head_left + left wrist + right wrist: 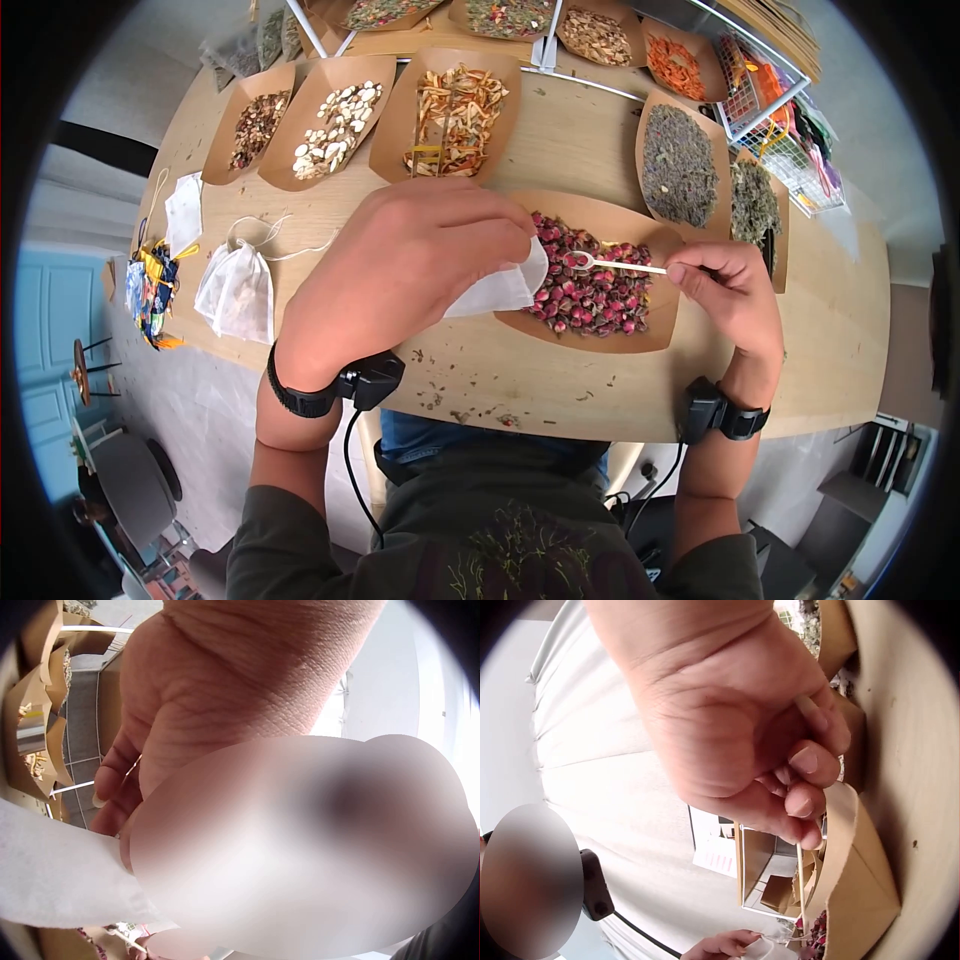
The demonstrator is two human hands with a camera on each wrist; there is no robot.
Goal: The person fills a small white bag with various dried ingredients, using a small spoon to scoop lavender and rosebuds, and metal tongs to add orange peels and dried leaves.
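Note:
My left hand [410, 260] holds a small white cloth pouch [500, 293] at the near left edge of a brown paper tray [590, 205] of dried rosebuds [590, 310]. In the left wrist view the pouch [60, 870] hangs from the fingers, some of which are hidden. My right hand [735, 300] pinches the thin handle of a small pale spoon [625, 265] between thumb and fingers. The spoon's bowl lies over the rosebuds, close to the pouch. From the right wrist, the spoon handle [802, 885] points down from the fingertips toward the tray.
A filled white drawstring pouch [235, 290] and a flat one [184, 213] lie at left. Trays of white slices [340, 125], orange-brown strips [460, 110] and grey-purple dried flowers [680, 165] stand beyond. A white wire basket [765, 95] stands back right. Crumbs dot the near table edge.

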